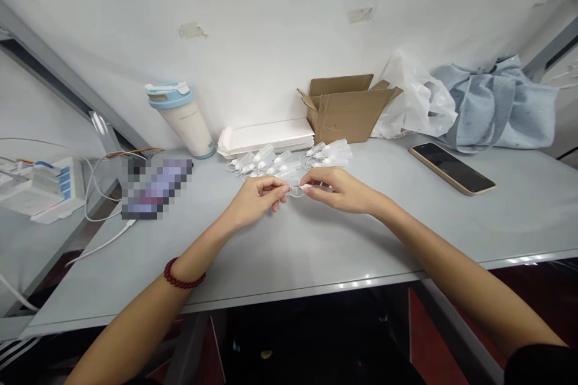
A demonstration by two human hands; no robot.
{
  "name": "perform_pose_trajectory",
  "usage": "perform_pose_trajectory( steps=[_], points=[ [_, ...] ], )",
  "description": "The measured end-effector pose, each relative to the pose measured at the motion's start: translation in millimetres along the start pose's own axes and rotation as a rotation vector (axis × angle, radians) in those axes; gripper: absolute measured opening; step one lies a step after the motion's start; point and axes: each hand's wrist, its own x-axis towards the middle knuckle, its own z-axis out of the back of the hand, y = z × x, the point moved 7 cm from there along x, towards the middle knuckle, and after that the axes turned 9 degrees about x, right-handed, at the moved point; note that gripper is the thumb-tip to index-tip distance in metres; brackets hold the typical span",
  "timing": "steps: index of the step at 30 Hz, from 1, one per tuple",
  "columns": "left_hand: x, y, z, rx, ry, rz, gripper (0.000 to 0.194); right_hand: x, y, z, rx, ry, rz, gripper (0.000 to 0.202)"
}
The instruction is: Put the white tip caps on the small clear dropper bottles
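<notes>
Near the middle of the worktop (316,240), a little toward its back edge, both hands meet over a small white piece (295,187) with a thin loop of wire hanging under it. The left hand (255,198) pinches one end of it between thumb and fingertips, the other fingers curled in. The right hand (338,189) pinches the other end the same way, so the piece spans the short gap between the two hands, just above the surface; what exactly it is, is too small to tell. A dark red bead bracelet (183,277) sits on the left wrist.

Just behind the hands lies a heap of small clear packets (289,161) with white parts inside, spread in a row toward the back edge. Behind the heap, against the wall, is a flat stack of white trays (266,135). Beside the stack to the right stands an open cardboard box (345,111) with its flaps up, and next to that a crumpled white plastic bag (418,102) and a pale blue cloth bag (497,102) in the back right corner. A phone (451,168) lies face up, screen dark, well to the right of the hands. To the left of the trays stands a tumbler (183,117) with a light blue lid, leaning in the view. A white cable (102,243) runs off the left edge, toward a white device (43,189) with blue parts on a neighbouring surface.
</notes>
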Motion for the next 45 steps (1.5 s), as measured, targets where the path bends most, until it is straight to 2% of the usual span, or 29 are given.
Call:
perform_pose_trajectory(
  steps=[8, 32, 45],
  points=[
    [-1.6, -7.9, -3.1, 0.015, 0.027, -0.031, 0.031, 0.0, 0.6, -1.8, 0.003, 0.009, -0.001, 0.020],
    [-1.6, -6.2, -2.1, 0.037, 0.021, -0.042, 0.035, -0.2, 2.5, -1.7, 0.000, 0.009, 0.014, 0.022],
    [-4.2, -8.5, -3.0, 0.068, 0.017, -0.059, 0.028, -0.9, 3.5, -3.4, -0.006, 0.027, 0.020, 0.021]
  ],
)
